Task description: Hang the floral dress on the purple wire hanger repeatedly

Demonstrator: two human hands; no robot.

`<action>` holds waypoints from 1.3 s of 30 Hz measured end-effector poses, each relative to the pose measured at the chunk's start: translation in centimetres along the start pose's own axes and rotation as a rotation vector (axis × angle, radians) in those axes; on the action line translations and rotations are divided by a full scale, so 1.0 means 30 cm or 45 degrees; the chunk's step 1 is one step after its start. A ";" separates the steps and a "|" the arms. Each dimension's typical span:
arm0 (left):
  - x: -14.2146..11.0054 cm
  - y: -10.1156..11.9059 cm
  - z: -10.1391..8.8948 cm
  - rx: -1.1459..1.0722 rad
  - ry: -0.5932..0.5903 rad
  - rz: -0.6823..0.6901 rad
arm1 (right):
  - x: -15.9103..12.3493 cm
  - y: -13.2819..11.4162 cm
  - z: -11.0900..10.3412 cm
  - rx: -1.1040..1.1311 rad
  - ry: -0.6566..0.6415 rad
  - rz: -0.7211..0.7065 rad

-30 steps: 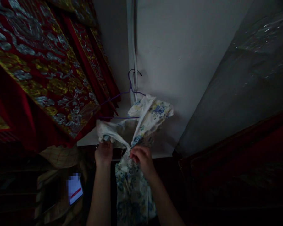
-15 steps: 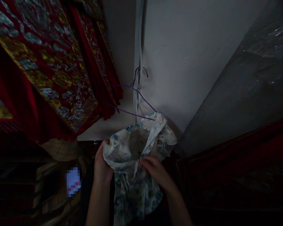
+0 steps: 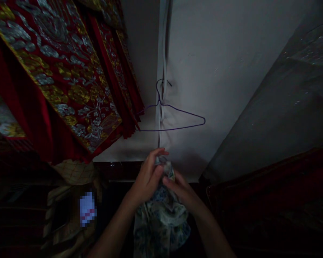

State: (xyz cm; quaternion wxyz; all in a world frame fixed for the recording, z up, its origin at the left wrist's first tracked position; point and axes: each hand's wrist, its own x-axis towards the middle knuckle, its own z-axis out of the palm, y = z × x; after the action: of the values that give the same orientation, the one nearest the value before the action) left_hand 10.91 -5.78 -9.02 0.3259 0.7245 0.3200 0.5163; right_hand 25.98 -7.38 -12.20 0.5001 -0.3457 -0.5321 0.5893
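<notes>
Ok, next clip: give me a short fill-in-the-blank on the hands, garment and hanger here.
1. Both hands, the left hand and the right hand, grip the floral ____.
2. The purple wire hanger on the wall carries ____.
3. The red embroidered cloth hangs to the ____ of the hanger.

Missing words: garment; nothing; left

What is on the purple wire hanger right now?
Nothing hangs on the purple wire hanger; only pale wall shows through its frame. Below it, the left hand and right hand bunch the floral garment; its folds hide the inside.
</notes>
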 end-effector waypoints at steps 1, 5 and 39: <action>0.019 -0.025 -0.016 -0.062 -0.115 -0.026 | 0.009 -0.045 -0.005 -0.099 -0.158 0.022; 0.042 -0.120 -0.073 -0.178 -0.473 -0.383 | 0.070 -0.207 -0.046 -0.488 -0.418 0.046; 0.338 -0.071 -0.464 0.755 0.366 0.067 | 0.379 -0.281 -0.287 -0.736 -0.065 -0.164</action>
State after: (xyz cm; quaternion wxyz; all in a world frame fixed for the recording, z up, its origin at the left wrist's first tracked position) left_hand -0.02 5.56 -1.73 0.0388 0.7156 0.4801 0.5059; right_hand 32.98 5.37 -4.26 0.4039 -0.4243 -0.7111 0.3888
